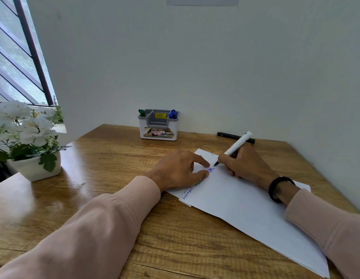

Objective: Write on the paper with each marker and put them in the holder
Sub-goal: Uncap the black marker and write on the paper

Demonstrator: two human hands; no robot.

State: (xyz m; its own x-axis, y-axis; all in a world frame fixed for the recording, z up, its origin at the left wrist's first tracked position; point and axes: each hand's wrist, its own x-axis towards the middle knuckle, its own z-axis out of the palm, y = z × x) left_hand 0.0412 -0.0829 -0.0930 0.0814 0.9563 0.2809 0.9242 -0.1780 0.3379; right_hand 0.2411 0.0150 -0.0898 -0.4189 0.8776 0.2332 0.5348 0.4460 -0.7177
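Observation:
A white sheet of paper [245, 206] lies slanted on the wooden table, with blue and green writing near its left edge. My right hand [245, 166] grips a white marker [238, 144] whose dark tip touches the paper beside the blue writing. My left hand [183, 170] rests on the paper's left edge, with the fingertips pressing it down. The white and grey holder [158, 125] stands at the back by the wall, with a green marker [141, 112] in its left slot and blue markers [172, 113] in its right slot. A black marker [233, 136] lies on the table behind my right hand.
A white pot of white flowers [32, 146] stands at the table's left edge under a window. The wall closes off the back and the right side. Bare wood of the table [106, 158] stretches between the pot and the paper.

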